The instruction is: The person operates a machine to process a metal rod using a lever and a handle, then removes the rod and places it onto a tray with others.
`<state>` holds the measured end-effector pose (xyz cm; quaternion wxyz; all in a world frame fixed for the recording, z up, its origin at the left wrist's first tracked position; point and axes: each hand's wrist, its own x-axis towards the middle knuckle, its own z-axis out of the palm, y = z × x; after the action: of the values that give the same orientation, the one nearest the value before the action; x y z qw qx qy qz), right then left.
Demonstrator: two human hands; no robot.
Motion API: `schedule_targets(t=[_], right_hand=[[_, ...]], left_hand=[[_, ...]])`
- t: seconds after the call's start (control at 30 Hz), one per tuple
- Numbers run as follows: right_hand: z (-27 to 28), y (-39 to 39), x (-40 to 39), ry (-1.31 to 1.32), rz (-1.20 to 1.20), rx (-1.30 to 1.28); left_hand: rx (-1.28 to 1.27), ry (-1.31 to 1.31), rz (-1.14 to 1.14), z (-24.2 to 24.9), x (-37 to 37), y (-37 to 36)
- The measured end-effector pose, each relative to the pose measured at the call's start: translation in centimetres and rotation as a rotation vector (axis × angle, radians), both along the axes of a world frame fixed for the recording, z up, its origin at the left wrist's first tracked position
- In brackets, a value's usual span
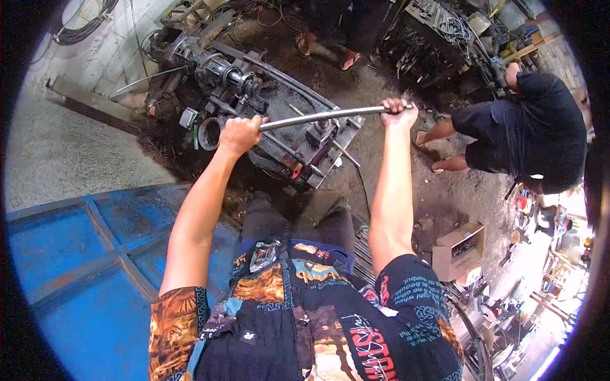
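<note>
- The metal rod [324,117] spans the space between the two hands, bowed slightly upward, its right-hand end a little higher in the view than its left.
- The left hand [240,136] is closed in a fist on one end; the rod leaves the fist on its thumb side, and the part inside the curled fingers is hidden.
- The right hand [399,113] grips near the other end, fingers curled over the rod, which runs between them and the palm; a short tip shows just past the hand.
- The stretch between the hands is bare of fingers and appears in front of the greasy machine [238,82] with its long rails; whether they touch, I cannot tell.
- A blue panel [57,254] lies to the left, an open cardboard box [459,253] on the floor to the right.
- A person in dark clothes [549,130] bends at the right; another person's feet [349,60] show at the top.
</note>
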<state>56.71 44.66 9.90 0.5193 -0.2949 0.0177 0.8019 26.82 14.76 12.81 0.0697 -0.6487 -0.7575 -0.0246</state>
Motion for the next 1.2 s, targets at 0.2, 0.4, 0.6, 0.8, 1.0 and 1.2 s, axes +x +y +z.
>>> schedule_targets(t=[0.2,0.4,0.6,0.8,1.0,1.2], right_hand=[[-0.2,0.2,0.5,-0.002,0.049,0.041],[1.4,-3.8,0.3,-0.512,0.188,0.014],[1.9,-15.2,-4.9,-0.773,0.483,0.022],[-0.9,-16.7,-8.9,-1.455,0.363,0.306],[-5.0,-15.8,-9.9,-1.705,0.171,0.339],[-2.2,-17.3,-14.2,-1.348,-0.251,0.400]], left_hand=[[-0.083,-0.071,0.086,0.8,0.7,0.4],[-0.069,-0.314,0.077,2.6,2.4,-0.9],[-0.162,-0.554,0.023,4.9,2.4,-2.4],[0.073,-1.080,0.022,4.7,-5.6,-5.7],[0.183,-1.136,0.320,1.0,-14.5,-9.5],[0.195,-0.958,0.419,0.0,-15.3,-13.3]])
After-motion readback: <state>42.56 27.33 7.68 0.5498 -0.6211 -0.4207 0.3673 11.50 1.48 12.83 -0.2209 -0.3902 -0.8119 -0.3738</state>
